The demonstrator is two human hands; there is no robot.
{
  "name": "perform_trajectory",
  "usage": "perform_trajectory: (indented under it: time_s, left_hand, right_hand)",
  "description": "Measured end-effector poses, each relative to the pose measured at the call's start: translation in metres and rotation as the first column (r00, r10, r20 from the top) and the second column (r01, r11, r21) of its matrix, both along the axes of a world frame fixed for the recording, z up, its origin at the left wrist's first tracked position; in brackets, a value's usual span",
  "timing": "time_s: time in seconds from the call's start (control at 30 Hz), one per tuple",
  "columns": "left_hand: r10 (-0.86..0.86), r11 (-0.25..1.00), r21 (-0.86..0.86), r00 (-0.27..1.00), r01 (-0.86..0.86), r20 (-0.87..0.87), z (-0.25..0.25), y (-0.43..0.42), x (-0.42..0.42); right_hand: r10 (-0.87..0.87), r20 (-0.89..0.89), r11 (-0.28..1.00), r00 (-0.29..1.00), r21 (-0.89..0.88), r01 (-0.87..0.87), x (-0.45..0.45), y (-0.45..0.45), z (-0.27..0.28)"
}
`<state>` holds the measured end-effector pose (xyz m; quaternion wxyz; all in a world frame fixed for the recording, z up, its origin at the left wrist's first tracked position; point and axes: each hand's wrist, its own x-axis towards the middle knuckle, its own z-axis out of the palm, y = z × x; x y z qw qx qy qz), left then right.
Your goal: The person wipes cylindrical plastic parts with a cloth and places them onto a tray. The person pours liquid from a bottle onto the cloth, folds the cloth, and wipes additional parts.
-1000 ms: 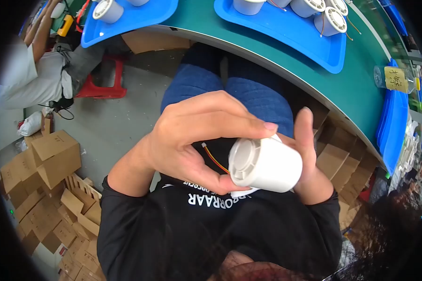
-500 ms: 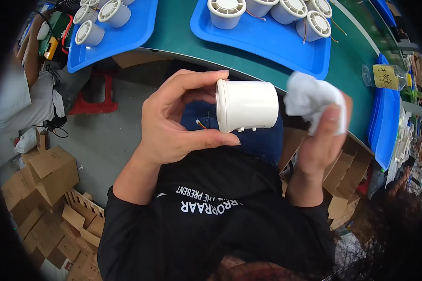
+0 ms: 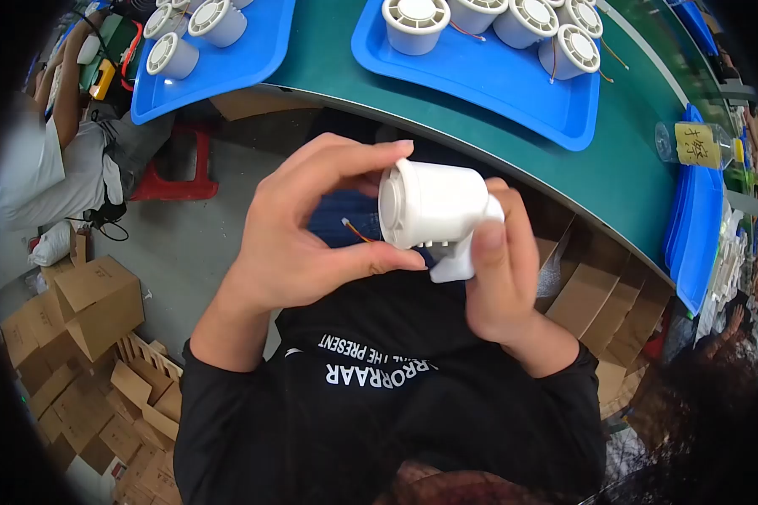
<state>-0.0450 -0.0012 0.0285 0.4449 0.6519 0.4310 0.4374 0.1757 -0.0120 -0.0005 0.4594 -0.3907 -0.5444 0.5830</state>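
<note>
A white cylindrical part (image 3: pixel 442 202) lies sideways in the air above my lap. My left hand (image 3: pixel 299 227) grips its rimmed end between thumb and fingers. Short coloured wires with a small white plug (image 3: pixel 346 223) hang out beside that end. My right hand (image 3: pixel 505 269) pinches a white cloth (image 3: pixel 456 261) and presses it against the other end and underside of the part. The cloth partly hides that end.
Blue trays (image 3: pixel 480 93) (image 3: pixel 227 71) with several similar white parts (image 3: pixel 571 52) stand on the green table (image 3: pixel 632 160). A labelled bottle (image 3: pixel 697 145) and stacked blue trays are at right. Cardboard boxes (image 3: pixel 101 295), a red stool (image 3: pixel 177 181) and a co-worker (image 3: pixel 50 177) are at left.
Half a second ago my right hand held the cloth away to the right. It has since moved left onto the part, which now tilts slightly and shows more of its rimmed end.
</note>
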Motion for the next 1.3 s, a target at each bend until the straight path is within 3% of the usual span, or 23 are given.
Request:
perform_trajectory:
  time_s: [0.07,0.1,0.17,0.23,0.3,0.33,0.4,0.47,0.5,0.57,0.6,0.63,0.7,0.77,0.83,0.9,0.93,0.97,1.03,1.1,1.2,1.3]
  left_hand:
    - [-0.040,0.936,0.319,0.948,0.146,-0.316,0.003,0.008,-0.006]
    - [-0.046,0.912,0.363,0.926,0.192,-0.375,0.003,0.010,-0.004]
    - [-0.041,0.849,0.446,0.876,0.284,-0.480,0.003,0.014,-0.001]
    - [-0.048,0.862,0.428,0.884,0.272,-0.465,-0.002,0.016,0.001]
    - [-0.019,0.961,0.250,0.933,0.116,-0.360,0.004,0.009,0.013]
    - [0.002,0.988,0.146,0.952,0.045,-0.307,0.006,0.006,0.017]
    - [-0.131,0.991,-0.054,0.986,0.126,-0.102,-0.005,0.006,0.014]
    - [-0.130,0.944,-0.276,0.972,0.182,0.195,-0.004,0.001,0.020]
    - [-0.129,0.936,-0.298,0.971,0.187,0.202,-0.002,0.000,0.021]
    - [-0.123,0.927,-0.325,0.969,0.190,0.214,0.001,0.003,0.020]
    - [-0.158,0.957,-0.233,0.985,0.171,0.076,0.004,0.004,0.018]
    - [-0.175,0.977,-0.136,0.982,0.165,-0.068,0.007,0.006,0.016]
    - [-0.126,0.980,0.104,0.939,0.167,-0.319,0.008,0.012,0.015]
    - [0.015,0.907,0.374,0.871,0.195,-0.490,0.004,0.016,0.017]
    - [0.000,0.909,0.364,0.873,0.203,-0.488,0.001,0.017,0.018]
    - [-0.047,0.933,0.302,0.898,0.197,-0.438,-0.002,0.018,0.018]
    - [-0.050,0.980,0.167,0.947,0.107,-0.316,-0.002,0.015,0.021]
    - [-0.028,0.999,0.016,0.981,0.032,-0.190,-0.001,0.008,0.026]
    - [-0.008,0.967,-0.254,0.995,0.032,0.095,0.000,0.003,0.027]
    - [-0.003,0.885,-0.423,0.912,0.192,0.409,-0.002,0.004,0.023]
    - [0.017,0.805,-0.546,0.913,0.230,0.409,0.007,0.008,0.023]
    - [-0.078,0.818,-0.481,0.889,0.315,0.451,0.009,0.006,0.018]
  right_hand:
    - [-0.003,-0.231,0.902,0.973,-0.421,-0.097,0.001,0.009,0.013]
    - [-0.004,-0.319,0.836,0.948,-0.520,-0.172,0.005,0.016,0.010]
    - [-0.022,-0.341,0.841,0.940,-0.515,-0.167,0.009,0.016,0.003]
    - [-0.021,-0.197,0.937,0.980,-0.347,-0.050,0.015,0.012,0.002]
    - [-0.070,-0.018,0.996,0.997,-0.059,0.069,0.017,0.006,0.000]
    - [-0.131,0.082,0.983,0.988,0.141,0.118,0.017,0.003,-0.001]
    - [-0.244,0.259,0.847,0.934,0.525,0.076,0.022,0.005,-0.005]
    - [-0.304,0.285,0.724,0.909,0.690,0.026,0.022,0.009,-0.007]
    - [-0.330,0.296,0.653,0.897,0.758,-0.010,0.023,0.009,-0.008]
    - [-0.326,0.283,0.666,0.902,0.746,0.006,0.023,0.004,-0.010]
    - [-0.333,0.271,0.683,0.903,0.730,0.032,0.021,0.001,-0.011]
    - [-0.340,0.258,0.699,0.904,0.713,0.059,0.018,-0.001,-0.011]
    - [-0.147,0.156,0.971,0.977,0.212,0.112,0.015,0.001,0.008]
    - [-0.068,-0.129,0.948,0.989,-0.316,0.024,0.012,0.009,0.009]
    - [-0.023,-0.292,0.904,0.956,-0.415,-0.106,0.019,0.014,-0.009]
    - [-0.073,-0.219,0.957,0.973,-0.290,0.007,0.016,0.006,-0.008]
    - [-0.100,-0.184,0.974,0.978,-0.219,0.058,0.015,0.004,-0.007]
    - [-0.130,-0.072,0.991,0.989,-0.034,0.128,0.015,0.003,-0.008]
    - [-0.191,0.101,0.942,0.976,0.298,0.154,0.018,0.004,-0.010]
    - [-0.276,0.206,0.820,0.939,0.561,0.117,0.024,0.007,-0.011]
    - [-0.329,0.273,0.661,0.904,0.750,0.014,0.026,0.008,-0.009]
    - [-0.320,0.293,0.629,0.901,0.777,-0.029,0.028,-0.002,-0.004]
